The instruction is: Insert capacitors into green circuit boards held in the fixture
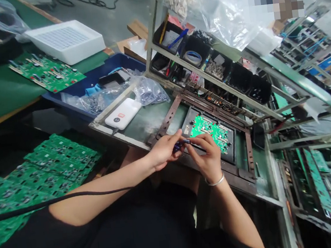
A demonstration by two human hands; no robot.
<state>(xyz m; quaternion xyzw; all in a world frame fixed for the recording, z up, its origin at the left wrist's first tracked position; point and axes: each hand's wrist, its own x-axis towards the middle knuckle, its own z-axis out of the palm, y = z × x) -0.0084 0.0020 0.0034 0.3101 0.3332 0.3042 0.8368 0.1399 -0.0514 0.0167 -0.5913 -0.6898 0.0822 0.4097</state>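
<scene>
My left hand (pixel 164 151) is closed in a pinch, thumb and forefinger holding a small dark-blue cylindrical part (pixel 181 143). The part lies roughly level, its long axis running left to right, and its free end points at my right hand (pixel 208 157). The fingers of that hand are curled, with the fingertips brought together just at the part's right end. I cannot tell whether they grip it or only touch it. So the part sits between my two hands, held firmly on the left side and close to both, though the left hand clearly has it.

Just beyond the fingertips of my right hand, a little to the far right, lies the bright green circuit board (pixel 211 130). It is seated flat in a dark rectangular carrier frame (pixel 169 117) on the table (pixel 144 124). The board's near-left edge is the closest to the part, and the right hand hovers over that edge. A silver bangle (pixel 215 182) circles my right wrist.

On the table to the left of the frame are a white power bank (pixel 123 113) and clear plastic bags of small components (pixel 148 90). Farther left, near me, is a spread of loose green boards (pixel 48 168). A black cable (pixel 57 198) crosses my left forearm. A metal shelf (pixel 208 78) with black bins stands behind the frame.
</scene>
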